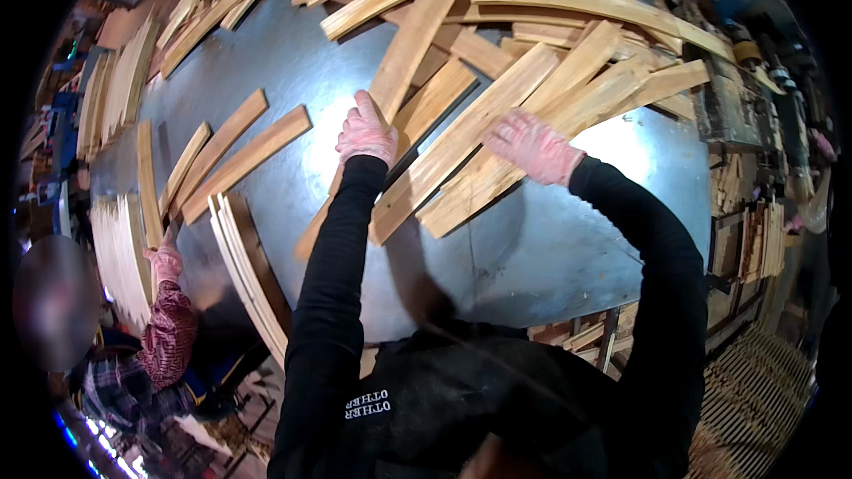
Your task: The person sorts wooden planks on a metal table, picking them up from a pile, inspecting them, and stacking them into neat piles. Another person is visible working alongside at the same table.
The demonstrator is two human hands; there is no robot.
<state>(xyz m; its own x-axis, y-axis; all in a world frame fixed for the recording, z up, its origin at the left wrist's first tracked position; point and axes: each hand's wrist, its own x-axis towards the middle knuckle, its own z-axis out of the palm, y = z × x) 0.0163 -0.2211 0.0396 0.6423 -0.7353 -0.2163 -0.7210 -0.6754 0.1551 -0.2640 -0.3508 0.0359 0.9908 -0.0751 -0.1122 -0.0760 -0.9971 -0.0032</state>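
My left hand [366,135], in a pinkish-white work glove, is closed around a long wooden slat [424,27]. The slat runs slantwise from the pile at the back toward my left forearm. My right hand [535,149], gloved alike, lies palm down with its fingers stretched across loose slats. Under those fingers is the edge of one wide board [466,142], and another slat [479,186] passes beneath the palm. Between my hands a shorter slat [444,93] lies partly covered. All these slats are pale, unpainted wood, some slightly curved.
A metal-topped table [328,71] carries a heap of slats [586,0] along its far side. Several loose slats [222,151] lie at left, near a stacked bundle [120,248]. Another person's gloved hand [164,264] touches wood there. A stack of slats [244,257] stands by my left forearm.
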